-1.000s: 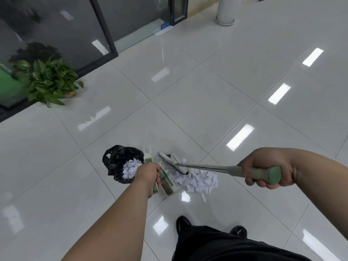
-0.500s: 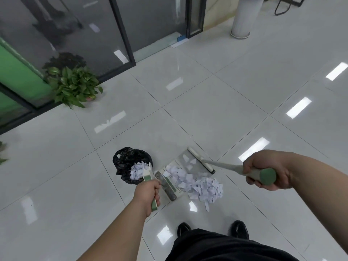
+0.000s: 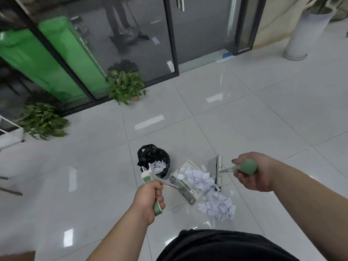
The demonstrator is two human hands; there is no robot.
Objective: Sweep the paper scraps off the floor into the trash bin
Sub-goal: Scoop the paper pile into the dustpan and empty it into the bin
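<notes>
A pile of white paper scraps [image 3: 218,204] lies on the pale tiled floor, partly inside a cream dustpan [image 3: 185,180]. My left hand [image 3: 149,199] grips the dustpan's green-and-cream handle [image 3: 150,181]. My right hand [image 3: 252,172] grips the green end of the broom handle [image 3: 248,166]. The broom head [image 3: 218,173] stands on the floor just right of the dustpan, beside the scraps. Left of the dustpan sits a small trash bin [image 3: 153,159] lined with a black bag, with white scraps inside.
Two potted green plants [image 3: 126,85] [image 3: 42,120] stand by the glass wall and doors [image 3: 131,34] at the back. A tall white planter [image 3: 305,32] stands at the far right. My dark-clothed legs [image 3: 224,245] fill the bottom edge.
The broom head has swung from behind the pile to its right side, now turned upright in view. More scraps lie in the dustpan. The view has tilted up toward the glass wall.
</notes>
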